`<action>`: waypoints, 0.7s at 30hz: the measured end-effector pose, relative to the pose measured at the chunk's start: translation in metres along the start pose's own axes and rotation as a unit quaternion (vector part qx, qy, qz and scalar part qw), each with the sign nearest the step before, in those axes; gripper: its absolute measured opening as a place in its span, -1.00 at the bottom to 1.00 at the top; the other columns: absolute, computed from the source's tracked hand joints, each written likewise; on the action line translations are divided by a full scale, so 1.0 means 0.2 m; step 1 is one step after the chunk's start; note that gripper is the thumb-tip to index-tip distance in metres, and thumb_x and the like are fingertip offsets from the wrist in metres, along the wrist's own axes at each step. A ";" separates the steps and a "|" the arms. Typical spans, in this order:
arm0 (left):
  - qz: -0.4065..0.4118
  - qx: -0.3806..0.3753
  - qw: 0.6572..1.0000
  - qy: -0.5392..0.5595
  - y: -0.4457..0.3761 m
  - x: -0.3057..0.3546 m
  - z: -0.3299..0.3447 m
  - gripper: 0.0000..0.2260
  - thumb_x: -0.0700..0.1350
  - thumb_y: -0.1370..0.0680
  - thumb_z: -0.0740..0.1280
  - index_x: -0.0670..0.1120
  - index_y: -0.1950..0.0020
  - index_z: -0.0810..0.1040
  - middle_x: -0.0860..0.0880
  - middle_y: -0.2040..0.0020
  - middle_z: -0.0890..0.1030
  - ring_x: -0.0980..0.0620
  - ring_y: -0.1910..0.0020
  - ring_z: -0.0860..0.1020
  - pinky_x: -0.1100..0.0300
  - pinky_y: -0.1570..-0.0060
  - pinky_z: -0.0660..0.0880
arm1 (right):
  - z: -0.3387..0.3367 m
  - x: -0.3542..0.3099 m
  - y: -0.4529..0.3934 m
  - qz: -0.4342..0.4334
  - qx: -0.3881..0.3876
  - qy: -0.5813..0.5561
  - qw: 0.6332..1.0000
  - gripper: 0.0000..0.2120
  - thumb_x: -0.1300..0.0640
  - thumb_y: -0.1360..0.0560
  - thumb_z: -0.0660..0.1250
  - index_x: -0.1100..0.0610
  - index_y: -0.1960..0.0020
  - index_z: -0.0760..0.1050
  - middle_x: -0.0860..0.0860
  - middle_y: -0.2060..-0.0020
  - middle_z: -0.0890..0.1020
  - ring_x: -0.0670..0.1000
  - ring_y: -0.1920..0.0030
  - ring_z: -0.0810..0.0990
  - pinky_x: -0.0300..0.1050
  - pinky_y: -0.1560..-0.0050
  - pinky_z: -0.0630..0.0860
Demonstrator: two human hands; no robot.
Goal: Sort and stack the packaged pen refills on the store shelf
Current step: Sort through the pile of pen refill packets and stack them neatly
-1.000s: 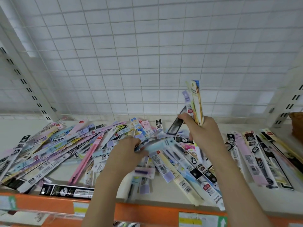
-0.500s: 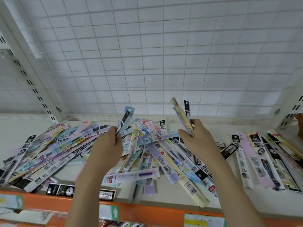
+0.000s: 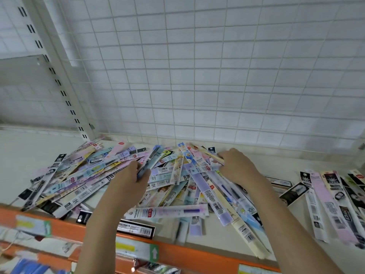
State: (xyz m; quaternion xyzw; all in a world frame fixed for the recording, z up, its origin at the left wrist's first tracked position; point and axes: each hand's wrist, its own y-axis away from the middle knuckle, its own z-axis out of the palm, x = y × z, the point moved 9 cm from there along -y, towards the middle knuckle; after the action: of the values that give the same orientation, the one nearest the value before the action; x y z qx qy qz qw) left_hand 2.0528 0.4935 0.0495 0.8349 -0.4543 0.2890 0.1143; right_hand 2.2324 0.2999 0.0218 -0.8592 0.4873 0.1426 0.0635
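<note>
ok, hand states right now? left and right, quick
Left hand: grips a bluish refill pack above the pile.
Right hand: fingers curled on a cream-coloured refill pack at the pile's back edge.

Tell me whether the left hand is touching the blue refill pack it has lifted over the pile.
Touching. The head view shows the left hand with fingers curled round the lower end of the blue refill pack.

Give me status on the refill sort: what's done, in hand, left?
Done: a small row of refill packs laid out at the shelf's right. In hand: left hand has a grip on a bluish pack; right hand pinches packs at the pile's back. Left: the jumbled central pile, still unsorted.
</note>
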 end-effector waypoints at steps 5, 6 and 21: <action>0.006 -0.035 0.998 -0.053 0.01 -0.05 0.02 -0.75 0.08 -0.54 0.27 -0.12 0.08 0.46 -0.04 0.35 0.48 0.06 0.41 0.42 0.21 0.38 0.32 | 0.08 0.05 -0.01 0.023 -0.030 0.045 0.998 -0.69 0.24 -0.50 0.17 0.06 -0.21 0.47 0.06 0.00 0.31 0.05 0.24 0.47 -0.10 0.25 0.41; 0.009 -0.039 0.997 -0.063 0.01 -0.05 0.02 -0.74 0.07 -0.54 0.28 -0.13 0.03 0.49 -0.01 0.37 0.44 0.08 0.42 0.40 0.22 0.39 0.31 | 0.09 0.06 -0.01 0.023 -0.022 0.048 0.998 -0.72 0.23 -0.50 0.18 0.06 -0.17 0.48 0.04 0.02 0.32 0.06 0.23 0.48 -0.09 0.25 0.41; 0.082 -0.233 0.964 -0.098 0.15 0.10 0.33 -0.84 0.02 -0.41 0.43 0.01 0.18 0.50 0.12 0.35 0.46 0.19 0.43 0.41 0.40 0.44 0.30 | -0.35 0.00 0.23 -0.030 0.250 0.009 0.968 -0.85 -0.01 -0.54 0.22 0.05 0.12 0.46 -0.03 0.42 0.37 0.04 0.23 0.37 -0.18 0.45 0.16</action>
State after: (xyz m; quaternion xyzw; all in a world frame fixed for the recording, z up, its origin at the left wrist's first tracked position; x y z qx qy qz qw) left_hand 2.0614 0.4321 0.0060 0.7692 -0.5853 0.1003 0.2360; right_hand 2.2064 0.2585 0.0889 -0.8315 0.4820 0.0069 0.2760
